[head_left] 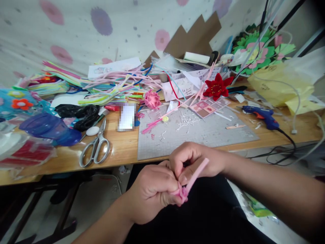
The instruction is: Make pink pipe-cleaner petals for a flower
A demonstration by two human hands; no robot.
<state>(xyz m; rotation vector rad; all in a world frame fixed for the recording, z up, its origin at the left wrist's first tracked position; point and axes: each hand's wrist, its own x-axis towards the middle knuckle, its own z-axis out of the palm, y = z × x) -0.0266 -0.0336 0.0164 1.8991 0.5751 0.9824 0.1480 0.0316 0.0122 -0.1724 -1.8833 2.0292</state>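
Note:
Above my lap, my left hand (157, 186) pinches a pink pipe cleaner (198, 174) that is bent into small loops at its lower end. My right hand (193, 161) has its thumb and fingers closed on the same pipe cleaner, close to the left fingertips. One straight end sticks up to the right, past the right thumb. The fingers hide part of the looped end. Just beyond my hands, on a grey mat (157, 147), lie scattered short white stems (188, 120) and several long pink pipe cleaners (152, 125).
Silver scissors (98, 144) and a phone (127, 117) lie left of the mat. A bundle of coloured pipe cleaners (111, 84) fills the back left. A red flower (217, 87) and pink flower (152, 99) stand behind. A blue glue gun (264, 115) with its cable sits right.

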